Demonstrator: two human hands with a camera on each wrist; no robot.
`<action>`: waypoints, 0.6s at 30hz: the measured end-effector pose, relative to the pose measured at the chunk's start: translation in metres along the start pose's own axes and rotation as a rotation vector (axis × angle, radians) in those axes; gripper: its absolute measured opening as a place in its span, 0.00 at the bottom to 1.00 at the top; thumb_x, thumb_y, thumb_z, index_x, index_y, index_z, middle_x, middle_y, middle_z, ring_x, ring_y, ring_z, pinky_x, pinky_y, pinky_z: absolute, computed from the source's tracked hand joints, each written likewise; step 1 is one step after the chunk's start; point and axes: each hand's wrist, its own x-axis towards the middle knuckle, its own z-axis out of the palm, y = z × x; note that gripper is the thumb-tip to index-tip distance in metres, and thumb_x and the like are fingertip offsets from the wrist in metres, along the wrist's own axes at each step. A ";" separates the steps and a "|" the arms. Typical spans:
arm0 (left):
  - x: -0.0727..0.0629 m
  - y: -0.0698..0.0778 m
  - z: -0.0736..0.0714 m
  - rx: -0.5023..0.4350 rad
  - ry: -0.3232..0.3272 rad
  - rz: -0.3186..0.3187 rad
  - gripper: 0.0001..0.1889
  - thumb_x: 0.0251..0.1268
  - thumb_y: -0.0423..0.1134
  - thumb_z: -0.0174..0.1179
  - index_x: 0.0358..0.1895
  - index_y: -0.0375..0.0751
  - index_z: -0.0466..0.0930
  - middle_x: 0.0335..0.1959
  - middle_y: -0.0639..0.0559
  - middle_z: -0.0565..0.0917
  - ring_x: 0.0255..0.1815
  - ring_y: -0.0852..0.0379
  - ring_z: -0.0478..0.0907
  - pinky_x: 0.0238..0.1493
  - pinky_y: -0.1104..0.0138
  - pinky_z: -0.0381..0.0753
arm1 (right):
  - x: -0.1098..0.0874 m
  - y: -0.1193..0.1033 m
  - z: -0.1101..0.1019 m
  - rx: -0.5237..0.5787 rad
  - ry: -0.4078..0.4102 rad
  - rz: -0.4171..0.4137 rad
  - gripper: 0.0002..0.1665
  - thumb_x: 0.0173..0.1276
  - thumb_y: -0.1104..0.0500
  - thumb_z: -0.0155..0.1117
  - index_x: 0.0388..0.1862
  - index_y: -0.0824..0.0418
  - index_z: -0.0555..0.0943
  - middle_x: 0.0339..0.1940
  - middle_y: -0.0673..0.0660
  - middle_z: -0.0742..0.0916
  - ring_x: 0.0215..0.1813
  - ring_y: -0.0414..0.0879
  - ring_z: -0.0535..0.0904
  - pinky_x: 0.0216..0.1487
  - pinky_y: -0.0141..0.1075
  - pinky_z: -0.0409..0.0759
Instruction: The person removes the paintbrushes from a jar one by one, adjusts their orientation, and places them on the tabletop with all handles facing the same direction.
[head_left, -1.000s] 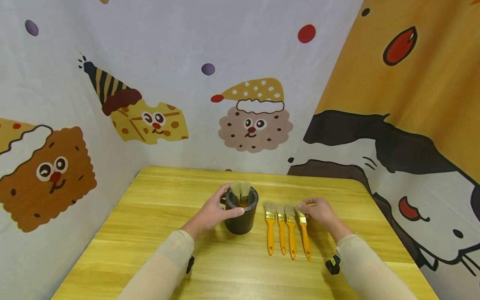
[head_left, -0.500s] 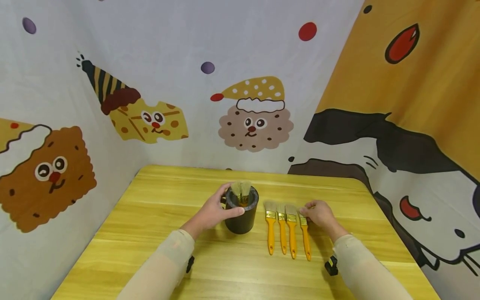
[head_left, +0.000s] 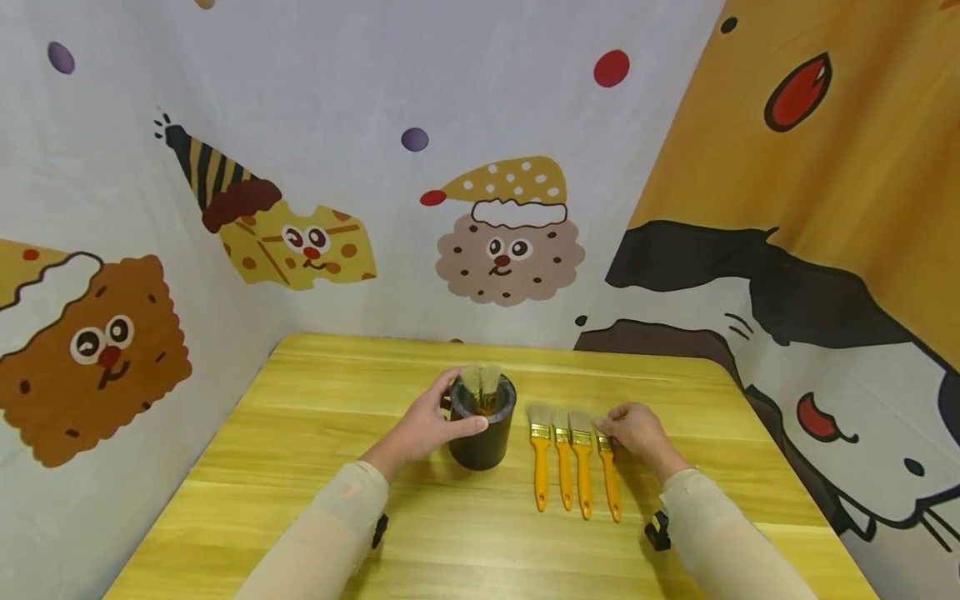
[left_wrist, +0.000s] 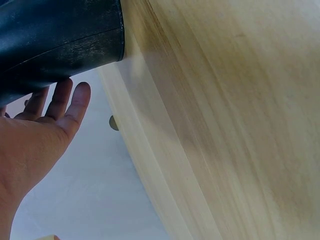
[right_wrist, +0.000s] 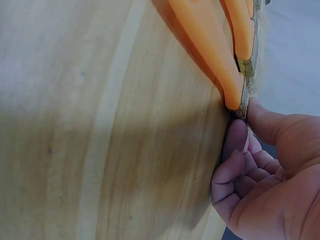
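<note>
A black mug (head_left: pixel 477 450) stands upright in the middle of the table, with paintbrushes (head_left: pixel 483 385) in it, bristles up. My left hand (head_left: pixel 431 423) holds the mug from its left side, thumb across the front near the rim. In the left wrist view, several fingers (left_wrist: pixel 62 100) lie against the mug's dark wall (left_wrist: pixel 60 40). To the right, my right hand (head_left: pixel 639 432) pinches the bristle end of the rightmost paintbrush (head_left: pixel 611 487) between thumb and index finger. That brush's orange handle (right_wrist: pixel 210 45) lies close along the tabletop in the right wrist view.
More flat paintbrushes lie side by side between mug and right hand, including a wide one (head_left: pixel 541 467), a narrow one (head_left: pixel 565 475) and another wide one (head_left: pixel 582 479). The wooden table (head_left: pixel 300 400) meets a cartoon-printed cloth (head_left: pixel 337 100) at its back edge.
My right hand has shifted slightly toward me and left, and the rightmost brush now sits a little nearer its neighbour. My left hand and the mug stay put.
</note>
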 end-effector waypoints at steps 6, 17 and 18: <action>0.000 0.000 0.000 -0.007 -0.003 -0.001 0.48 0.58 0.64 0.78 0.79 0.84 0.58 0.70 0.55 0.76 0.67 0.45 0.75 0.62 0.48 0.81 | 0.002 0.000 0.001 -0.054 0.006 -0.002 0.27 0.78 0.51 0.69 0.59 0.74 0.81 0.50 0.67 0.89 0.46 0.54 0.85 0.47 0.47 0.85; 0.000 0.001 0.001 -0.008 0.003 -0.013 0.48 0.58 0.65 0.78 0.79 0.84 0.58 0.70 0.55 0.76 0.68 0.46 0.75 0.63 0.48 0.81 | 0.005 -0.002 0.002 -0.103 -0.004 -0.007 0.26 0.78 0.49 0.69 0.58 0.72 0.82 0.54 0.68 0.88 0.49 0.56 0.84 0.50 0.49 0.84; 0.000 0.000 0.001 -0.011 0.002 -0.011 0.48 0.58 0.64 0.78 0.79 0.84 0.58 0.70 0.55 0.76 0.68 0.46 0.75 0.62 0.48 0.81 | 0.004 -0.002 0.001 -0.101 -0.005 -0.007 0.27 0.78 0.49 0.69 0.58 0.72 0.82 0.53 0.67 0.88 0.49 0.55 0.84 0.49 0.48 0.84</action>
